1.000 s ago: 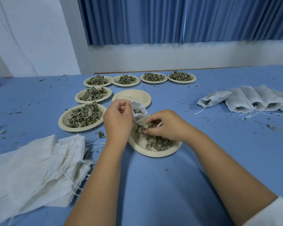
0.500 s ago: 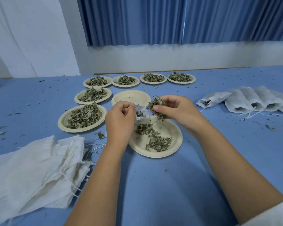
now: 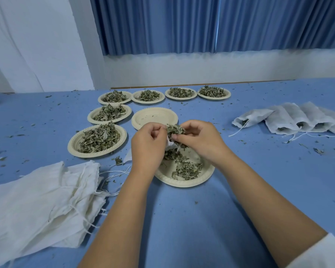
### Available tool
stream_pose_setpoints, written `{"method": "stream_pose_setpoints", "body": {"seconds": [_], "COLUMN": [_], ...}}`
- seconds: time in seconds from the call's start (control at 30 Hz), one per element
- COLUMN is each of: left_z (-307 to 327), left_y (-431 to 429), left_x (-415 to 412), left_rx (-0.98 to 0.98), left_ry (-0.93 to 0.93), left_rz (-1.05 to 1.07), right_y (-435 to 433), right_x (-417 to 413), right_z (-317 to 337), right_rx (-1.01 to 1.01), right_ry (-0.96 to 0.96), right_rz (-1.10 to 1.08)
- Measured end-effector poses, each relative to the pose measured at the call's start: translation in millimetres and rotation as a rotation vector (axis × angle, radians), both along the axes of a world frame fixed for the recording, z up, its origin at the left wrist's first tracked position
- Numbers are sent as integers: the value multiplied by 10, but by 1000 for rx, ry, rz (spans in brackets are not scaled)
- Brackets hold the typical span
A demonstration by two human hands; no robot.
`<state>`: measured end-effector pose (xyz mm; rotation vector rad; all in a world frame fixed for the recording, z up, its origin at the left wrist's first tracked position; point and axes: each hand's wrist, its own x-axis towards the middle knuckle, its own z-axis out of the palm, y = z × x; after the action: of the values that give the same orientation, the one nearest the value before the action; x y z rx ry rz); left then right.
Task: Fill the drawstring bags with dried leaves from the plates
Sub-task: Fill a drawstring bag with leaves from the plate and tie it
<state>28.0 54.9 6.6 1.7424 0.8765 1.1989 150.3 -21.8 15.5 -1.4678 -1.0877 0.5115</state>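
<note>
- My left hand [image 3: 149,140] hovers over the far-left rim of the near plate [image 3: 182,183]. Its fingers are curled and pinch the mouth of a small white drawstring bag [image 3: 169,145], clamped on the cloth.
- My right hand [image 3: 199,140] is above the near plate's far edge. Thumb and fingertips are closed tight on a clump of dried leaves [image 3: 174,129], held at the bag's opening and touching it.
- The drawstring bag hangs between both hands, over the near plate. Most of it is hidden by my hands, so I cannot tell how full it is.
- The near plate lies on the blue table [image 3: 201,219] and carries a thin scatter of loose leaves [image 3: 188,169].
- Just beyond the near plate sits a bare plate [image 3: 155,117] holding only a few crumbs.
- Left of the near plate stands a heaped plate [image 3: 74,146], with a second heaped plate [image 3: 91,117] beyond it.
- Well beyond the near plate, a row of four plates [image 3: 163,97] runs along the table's far side, each with leaves.
- Near-left of the near plate lies a pile of flat bags [image 3: 43,200], their cords trailing towards the plate.
- Far right of the near plate, a row of filled bags [image 3: 290,120] lies overlapped, with leaves showing at the mouths.
- Leaf crumbs are scattered over the table all round the near plate.
</note>
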Motion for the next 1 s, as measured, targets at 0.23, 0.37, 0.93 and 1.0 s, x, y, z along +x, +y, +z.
{"method": "stream_pose_setpoints", "body": {"seconds": [0.23,0.37,0.93,1.0], "left_z": [-14,-46,-32,-29], "left_y": [-42,-63,-25,-23], "left_x": [26,41,21,20], "left_rx": [48,93,13,9], "left_ry": [67,137,100,98], "left_rz": [-52,-58,9,8], "right_y": [7,-12,-12,-9], "right_x": [-15,10,59,49], "right_z": [-53,-55,101,83], "right_rx": [-171,-256,-291,-269], "right_ry": [-362,-446,377,364], "right_rz": [-81,-61,86,57]}}
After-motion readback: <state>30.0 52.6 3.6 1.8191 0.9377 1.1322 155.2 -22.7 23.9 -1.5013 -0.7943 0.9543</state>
